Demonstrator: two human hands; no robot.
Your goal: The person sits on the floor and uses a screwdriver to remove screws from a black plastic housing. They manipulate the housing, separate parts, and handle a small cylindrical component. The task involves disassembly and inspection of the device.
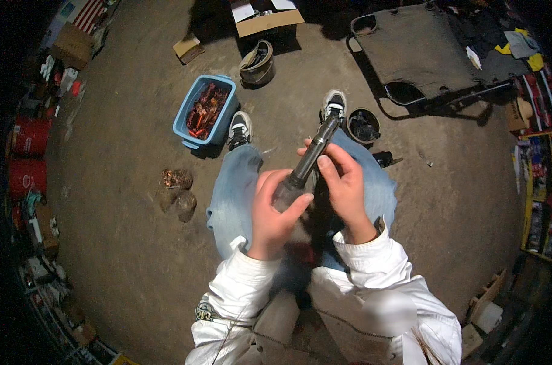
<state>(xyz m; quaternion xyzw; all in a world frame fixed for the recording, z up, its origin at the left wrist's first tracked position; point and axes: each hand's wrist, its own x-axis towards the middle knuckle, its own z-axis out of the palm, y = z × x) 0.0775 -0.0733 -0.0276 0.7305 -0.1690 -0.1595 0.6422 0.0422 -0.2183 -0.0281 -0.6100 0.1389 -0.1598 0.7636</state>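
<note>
Between my knees I hold a dark stepped metal shaft (310, 159) at a slant, its thin tip pointing away from me and to the right. My left hand (273, 213) is closed around the thick near end, covering part of it. The thumb and fingers of my right hand (344, 182) grip the shaft about midway, some of the fingers passing behind it. Whatever the shaft is part of cannot be made out.
Left of my shoes stands a blue plastic bin (180, 125) of reddish-brown scrap. Small bundles (177, 193) lie nearby. A bucket (259, 72) and a cardboard box (270, 23) are ahead. By my right shoe sits a dark round container (363, 126); a folding cot (413, 55) is beyond.
</note>
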